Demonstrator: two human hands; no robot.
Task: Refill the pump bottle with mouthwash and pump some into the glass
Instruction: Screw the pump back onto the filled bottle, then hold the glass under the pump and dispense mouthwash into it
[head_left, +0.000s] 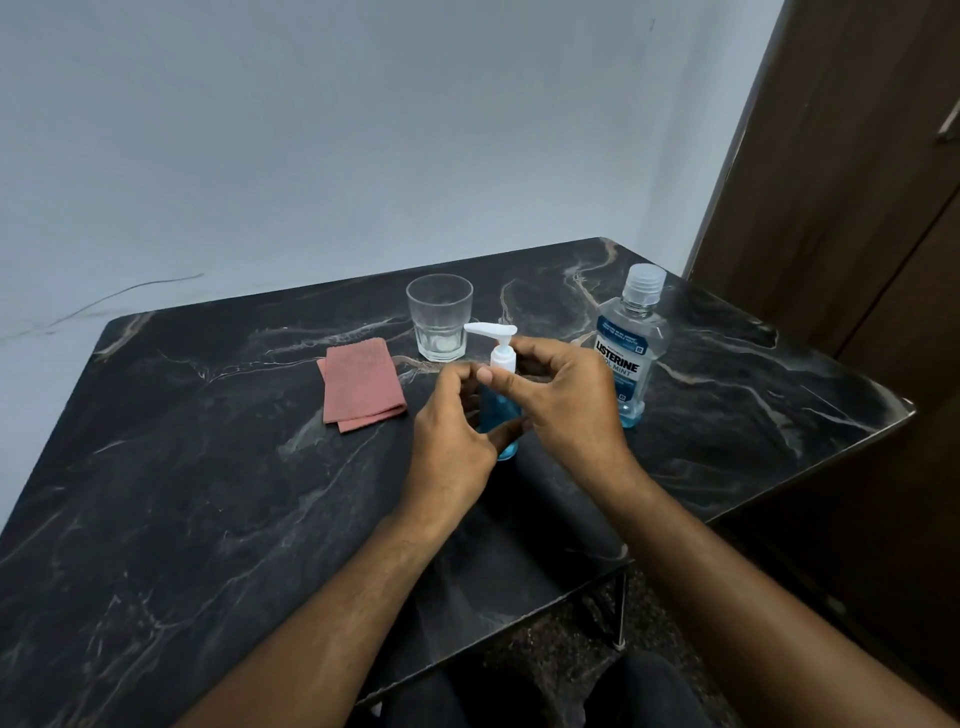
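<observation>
A small pump bottle (500, 410) with blue liquid and a white pump head stands upright on the dark marble table (208, 493). My left hand (451, 439) grips its body from the left. My right hand (563, 397) pinches the white collar under the pump head, thumb in front. The spout points left toward the clear glass (440, 318), which stands just behind the bottle and looks empty. The mouthwash bottle (629, 345), capped and holding pale blue liquid low in its base, stands to the right, behind my right hand.
A folded pink cloth (361, 383) lies left of the pump bottle. The table's right edge runs close beside the mouthwash bottle. A brown wooden door (857, 208) stands at the right, and a pale wall is behind the table.
</observation>
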